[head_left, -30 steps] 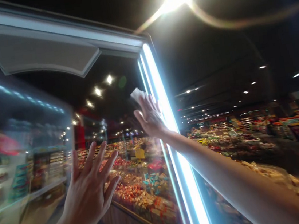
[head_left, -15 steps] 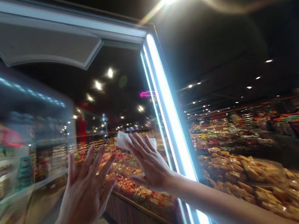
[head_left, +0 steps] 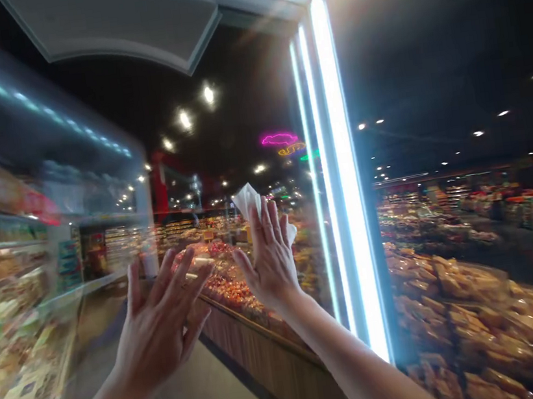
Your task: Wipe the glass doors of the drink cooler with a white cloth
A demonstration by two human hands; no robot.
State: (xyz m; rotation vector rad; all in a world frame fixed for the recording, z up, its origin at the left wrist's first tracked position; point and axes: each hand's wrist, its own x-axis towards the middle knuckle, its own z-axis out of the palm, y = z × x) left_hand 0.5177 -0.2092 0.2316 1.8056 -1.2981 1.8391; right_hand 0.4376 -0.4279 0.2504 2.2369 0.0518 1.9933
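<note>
A glass door stands in front of me, with a bright light strip down its right edge. My left hand lies flat on the glass with its fingers spread and holds nothing. My right hand presses a white cloth against the glass, fingers stretched over it. The cloth sticks out above my fingertips. The two hands are close together, the right a little higher.
Through and past the glass I see shop displays: piled goods on a wooden-fronted counter, packaged goods at the right, shelves at the left. A grey panel hangs overhead. Ceiling lights glare above.
My right hand has drawn the cloth down from high beside the light strip and to the left, then slightly up again. My left hand has stayed flat on the glass. My view has shifted.
</note>
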